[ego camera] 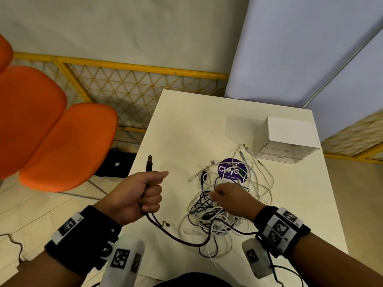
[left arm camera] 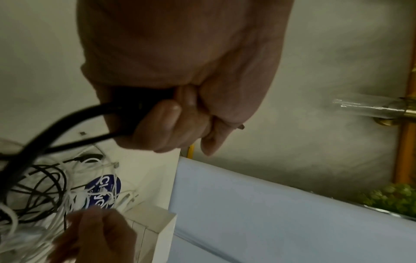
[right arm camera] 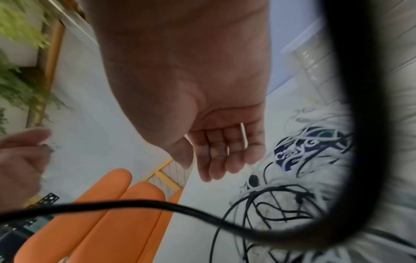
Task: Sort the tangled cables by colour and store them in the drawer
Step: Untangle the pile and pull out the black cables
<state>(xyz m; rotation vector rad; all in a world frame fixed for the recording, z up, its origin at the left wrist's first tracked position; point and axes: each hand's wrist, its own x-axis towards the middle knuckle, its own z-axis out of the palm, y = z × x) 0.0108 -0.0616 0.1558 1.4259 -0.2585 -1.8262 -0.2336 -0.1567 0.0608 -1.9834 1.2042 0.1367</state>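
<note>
Black cable sweeps closest across right wrist view, lower frame. Left hand fisted round it, plug end up, centre-left of head view. Right hand relaxed, fingers straight, holding nothing, over tangle mid-frame. Drawer unit upper right, closed. Risk: pulling black cable may tighten knots or drag white cables off table.

A white rectangular surface stands on a pale tiled floor, with a plain off-white wall behind it. Along the base of that wall runs a yellow-framed lattice fence, and pale blue partition panels rise at the right. Orange chair seats sit to the left, and blurred green foliage shows in the right wrist view.
</note>
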